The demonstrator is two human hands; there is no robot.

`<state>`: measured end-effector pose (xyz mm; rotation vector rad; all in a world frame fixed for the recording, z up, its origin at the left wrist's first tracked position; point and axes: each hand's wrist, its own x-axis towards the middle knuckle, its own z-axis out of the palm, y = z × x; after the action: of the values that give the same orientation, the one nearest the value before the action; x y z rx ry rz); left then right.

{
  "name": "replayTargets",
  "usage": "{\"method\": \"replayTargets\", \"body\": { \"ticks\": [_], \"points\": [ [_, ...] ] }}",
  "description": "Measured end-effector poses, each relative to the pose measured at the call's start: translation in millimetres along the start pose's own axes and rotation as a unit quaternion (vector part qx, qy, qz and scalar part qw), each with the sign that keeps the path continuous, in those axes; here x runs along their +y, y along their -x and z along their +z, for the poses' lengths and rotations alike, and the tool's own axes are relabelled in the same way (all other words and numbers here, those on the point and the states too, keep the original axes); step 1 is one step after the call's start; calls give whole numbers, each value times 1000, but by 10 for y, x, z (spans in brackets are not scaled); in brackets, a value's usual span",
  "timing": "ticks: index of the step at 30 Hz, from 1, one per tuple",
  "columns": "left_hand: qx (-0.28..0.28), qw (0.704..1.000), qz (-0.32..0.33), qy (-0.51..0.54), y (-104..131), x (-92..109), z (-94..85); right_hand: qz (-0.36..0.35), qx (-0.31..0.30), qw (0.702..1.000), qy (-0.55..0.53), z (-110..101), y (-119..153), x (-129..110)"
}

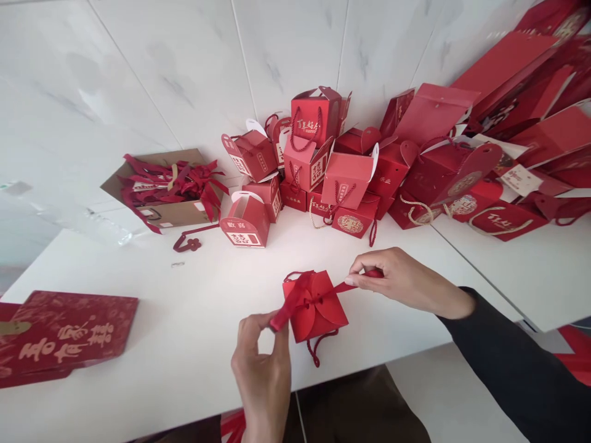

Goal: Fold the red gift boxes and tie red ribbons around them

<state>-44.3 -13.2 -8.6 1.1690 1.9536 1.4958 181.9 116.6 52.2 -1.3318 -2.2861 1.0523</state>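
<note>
A small red gift box (323,321) with petal-like flaps folded over its top sits near the table's front edge. A dark red ribbon (295,296) passes through the holes at the middle of the flaps. My left hand (262,357) pinches one end of it, to the left of the box. To the right, my right hand (392,277) pinches the other end, and that side is drawn out straight. Twisted red cord handles (316,348) stick out at the front and back of the box.
Several red gift boxes (244,221) are piled along the tiled wall, with more at the right. A cardboard box (180,213) of red ribbons stands at the back left. Red paper bags (92,329) lie at the left; a loose ribbon with a flower (194,244) is behind.
</note>
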Motion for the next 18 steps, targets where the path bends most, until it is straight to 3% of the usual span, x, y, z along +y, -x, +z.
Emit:
{"method": "replayTargets", "body": {
  "ticks": [1,3,6,7,9,12,15,18],
  "points": [
    [-7,995,-87,40,13,-16,-40,1,3,1000,1,23,6,62],
    [-24,957,-234,172,6,-18,-102,-7,16,1000,4,74,16,161],
    [-40,884,-323,335,-42,50,-140,-52,74,995,31,140,29,210],
    [-48,884,-321,337,-50,78,-138,-63,97,992,46,158,34,198],
    [-77,920,-275,268,-38,116,-119,-56,118,990,53,189,49,147],
    [-104,965,-189,151,30,121,-85,4,88,996,5,235,77,54],
    [-107,967,-189,133,83,103,-89,38,41,998,-29,294,97,0],
    [-109,958,-216,153,82,83,-114,24,20,999,-40,355,103,-3]
  ]
}}
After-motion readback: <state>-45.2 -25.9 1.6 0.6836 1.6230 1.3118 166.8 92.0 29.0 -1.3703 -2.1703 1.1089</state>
